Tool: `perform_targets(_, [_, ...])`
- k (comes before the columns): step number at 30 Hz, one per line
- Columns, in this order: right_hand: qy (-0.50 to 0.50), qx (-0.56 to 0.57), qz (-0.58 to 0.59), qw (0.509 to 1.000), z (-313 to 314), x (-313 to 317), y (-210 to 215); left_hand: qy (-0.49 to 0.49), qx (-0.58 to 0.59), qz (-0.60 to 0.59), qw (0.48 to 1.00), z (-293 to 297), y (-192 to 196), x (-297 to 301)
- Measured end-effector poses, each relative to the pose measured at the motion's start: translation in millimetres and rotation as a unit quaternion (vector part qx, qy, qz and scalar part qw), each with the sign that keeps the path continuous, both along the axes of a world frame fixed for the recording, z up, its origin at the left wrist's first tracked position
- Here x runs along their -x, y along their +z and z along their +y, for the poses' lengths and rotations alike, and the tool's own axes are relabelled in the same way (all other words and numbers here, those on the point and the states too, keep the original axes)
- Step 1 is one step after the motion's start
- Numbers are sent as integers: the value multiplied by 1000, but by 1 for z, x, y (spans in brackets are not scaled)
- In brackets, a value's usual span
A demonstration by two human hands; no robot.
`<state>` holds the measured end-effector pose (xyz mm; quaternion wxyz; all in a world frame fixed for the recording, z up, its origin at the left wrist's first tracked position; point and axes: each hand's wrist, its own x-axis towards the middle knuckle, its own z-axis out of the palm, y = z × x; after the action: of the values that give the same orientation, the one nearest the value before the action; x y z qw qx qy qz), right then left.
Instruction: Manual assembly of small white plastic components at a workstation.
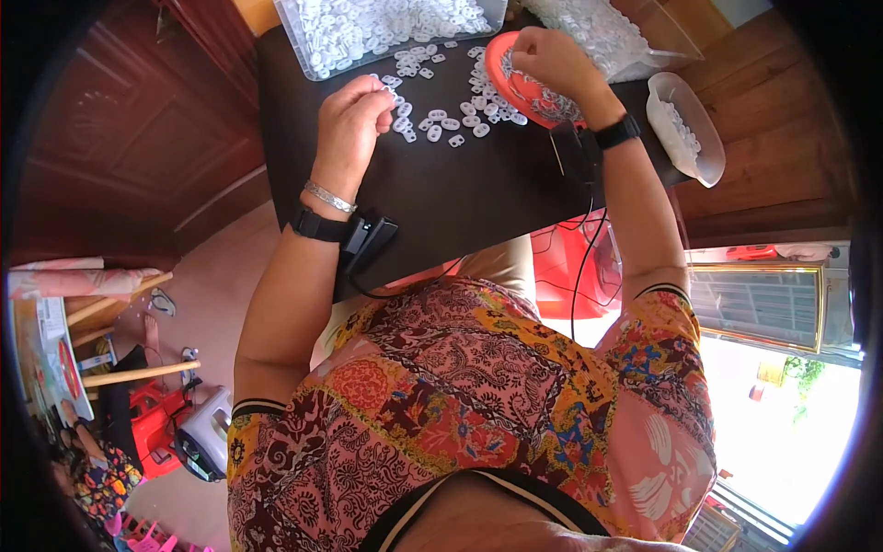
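My left hand (351,118) is closed, thumb against fingers, above the left side of a scatter of small white oval plastic pieces (450,123) with two holes each. What its fingertips hold, if anything, is hidden among the white pieces behind them. My right hand (556,63) is bent down over a round red dish (498,57) at the far right of the dark table (423,207). Small grey metal parts (522,89) fill the dish. The right fingers are curled together over them, and whatever they grip cannot be made out.
A clear bin (311,57) heaped with white pieces stands at the far edge. Beside it lies an open clear bag (612,35) of small pale parts. At right is a translucent tub (710,167). Cables hang from both wrist devices. Another person (106,474) is at lower left.
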<state>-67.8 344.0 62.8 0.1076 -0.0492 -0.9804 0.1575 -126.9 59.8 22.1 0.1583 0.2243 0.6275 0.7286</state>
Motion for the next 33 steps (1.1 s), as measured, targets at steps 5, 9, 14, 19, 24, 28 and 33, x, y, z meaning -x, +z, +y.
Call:
perform_targets(5, [96, 303, 53, 947, -53, 0, 10, -14, -29, -4, 999, -4, 0, -1])
perform_targets(9, [152, 491, 27, 857, -91, 10, 5, 6, -53, 6, 999, -4, -1, -2])
perform_targets(14, [140, 544, 33, 826, -110, 10, -11, 15, -44, 39, 998, -4, 4, -10])
perform_targets(19, [106, 560, 47, 821, -115, 7, -14, -11, -53, 33, 998, -4, 4, -12])
perform_targets(24, [127, 569, 48, 811, -121, 8, -18, -6, -41, 46, 998, -2, 8, -16])
perform_targets(28, [136, 576, 35, 805, -126, 8, -22, 9, -45, 52, 998, -1, 9, -19])
perform_targets(33, [135, 578, 23, 805, -128, 8, -23, 14, -55, 50, 997, -2, 6, -17])
